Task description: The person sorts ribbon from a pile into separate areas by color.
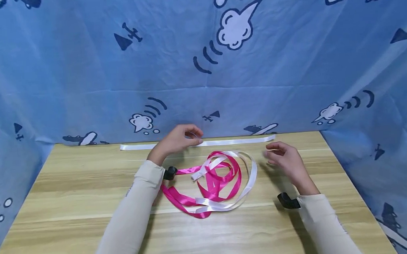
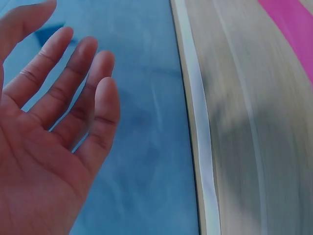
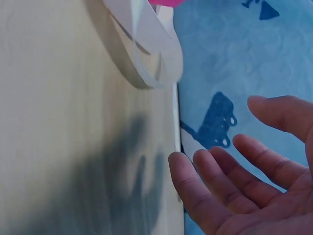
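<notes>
Both empty, fingers loosely parted: left hand [image 1: 177, 139] over flat white strip [image 1: 225, 142] at 12 o'clock, right hand [image 1: 286, 160] at 2. Pink ribbon [image 1: 212, 181] and white ribbon [image 1: 253, 176] tangle at dial's center on the desk [image 1: 85, 204]. Probably best: pinch one loose end, draw gently; tugging may knot loops.

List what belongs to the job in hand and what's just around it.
Likely part of the job:
straight white satin ribbon
looped pink satin ribbon
looped white satin ribbon

Just around it:
pale wood-grain table
blue cartoon-printed cloth backdrop
black wrist cameras
</notes>
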Tool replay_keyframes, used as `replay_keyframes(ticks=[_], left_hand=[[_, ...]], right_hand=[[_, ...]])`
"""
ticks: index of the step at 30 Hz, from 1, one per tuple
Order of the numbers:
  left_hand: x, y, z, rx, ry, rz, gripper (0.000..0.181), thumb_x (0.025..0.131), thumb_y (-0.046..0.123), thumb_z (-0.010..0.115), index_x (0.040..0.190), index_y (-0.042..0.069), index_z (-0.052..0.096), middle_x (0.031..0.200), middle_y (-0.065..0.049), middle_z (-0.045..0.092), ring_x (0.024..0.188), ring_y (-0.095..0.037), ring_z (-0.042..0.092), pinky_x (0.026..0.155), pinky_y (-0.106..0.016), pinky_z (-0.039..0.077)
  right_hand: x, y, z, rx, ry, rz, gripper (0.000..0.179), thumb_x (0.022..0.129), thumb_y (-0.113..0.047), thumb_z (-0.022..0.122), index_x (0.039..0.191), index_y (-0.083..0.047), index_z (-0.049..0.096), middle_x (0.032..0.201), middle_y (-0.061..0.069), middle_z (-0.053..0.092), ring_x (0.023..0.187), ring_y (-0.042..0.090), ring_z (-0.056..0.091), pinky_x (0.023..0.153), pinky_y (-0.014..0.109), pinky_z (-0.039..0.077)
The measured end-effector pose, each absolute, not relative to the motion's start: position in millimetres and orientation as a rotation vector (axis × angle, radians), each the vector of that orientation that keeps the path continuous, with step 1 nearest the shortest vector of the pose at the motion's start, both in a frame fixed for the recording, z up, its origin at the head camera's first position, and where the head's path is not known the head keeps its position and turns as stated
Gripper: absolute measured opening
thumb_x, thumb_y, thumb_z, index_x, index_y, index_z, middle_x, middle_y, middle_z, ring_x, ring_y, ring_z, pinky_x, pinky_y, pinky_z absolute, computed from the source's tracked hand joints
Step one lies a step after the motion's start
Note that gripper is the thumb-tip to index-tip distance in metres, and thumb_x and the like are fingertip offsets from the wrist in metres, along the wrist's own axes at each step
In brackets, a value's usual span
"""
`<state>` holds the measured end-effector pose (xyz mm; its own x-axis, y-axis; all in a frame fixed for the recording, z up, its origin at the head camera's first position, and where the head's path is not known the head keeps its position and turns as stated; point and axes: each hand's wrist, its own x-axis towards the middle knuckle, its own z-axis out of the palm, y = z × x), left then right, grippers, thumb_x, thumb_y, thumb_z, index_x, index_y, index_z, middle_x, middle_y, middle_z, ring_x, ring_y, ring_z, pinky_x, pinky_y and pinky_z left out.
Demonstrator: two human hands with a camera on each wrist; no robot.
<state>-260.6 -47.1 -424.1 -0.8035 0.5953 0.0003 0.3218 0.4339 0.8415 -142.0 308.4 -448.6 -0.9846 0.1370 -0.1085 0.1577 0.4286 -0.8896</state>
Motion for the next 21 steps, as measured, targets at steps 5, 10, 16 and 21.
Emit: replay_keyframes(ticks=[5,10,16,21], left_hand=[[-261,-15,-427,0.844,2.328,1.307,0.032,0.099,0.018,0.073,0.127,0.002,0.070,0.121,-0.011,0.071,0.114,-0.027,0.065,0.100,-0.041,0.055],[-258,11,-435,0.878,2.257,1.285,0.033,0.099,0.018,0.072,0.129,0.004,0.069,0.122,-0.011,0.070,0.116,-0.026,0.064,0.097,-0.037,0.056],[-254,41,-443,0.867,2.188,1.263,0.035,0.102,0.012,0.067,0.135,0.001,0.065,0.135,-0.017,0.066,0.126,-0.028,0.060,0.109,-0.037,0.051],[-251,61,-452,0.853,2.230,1.244,0.033,0.101,0.009,0.066,0.133,0.000,0.066,0.132,-0.016,0.068,0.123,-0.026,0.062,0.108,-0.032,0.051]], right_hand=[[-143,299,-457,0.267,2.620,-1.681,0.043,0.102,-0.010,0.067,0.137,0.011,0.056,0.136,0.035,0.061,0.091,-0.007,0.064,0.081,0.021,0.062],[-148,291,-464,0.266,2.611,-1.664,0.041,0.102,-0.008,0.066,0.137,0.011,0.057,0.137,0.034,0.062,0.094,-0.009,0.061,0.084,0.016,0.059],[-152,284,-469,0.267,2.651,-1.606,0.040,0.100,-0.007,0.068,0.135,0.010,0.059,0.136,0.033,0.063,0.102,0.000,0.062,0.081,0.010,0.055],[-152,278,-473,0.269,2.666,-1.572,0.040,0.100,-0.009,0.069,0.134,0.010,0.060,0.136,0.033,0.063,0.118,0.023,0.066,0.078,0.009,0.054]])
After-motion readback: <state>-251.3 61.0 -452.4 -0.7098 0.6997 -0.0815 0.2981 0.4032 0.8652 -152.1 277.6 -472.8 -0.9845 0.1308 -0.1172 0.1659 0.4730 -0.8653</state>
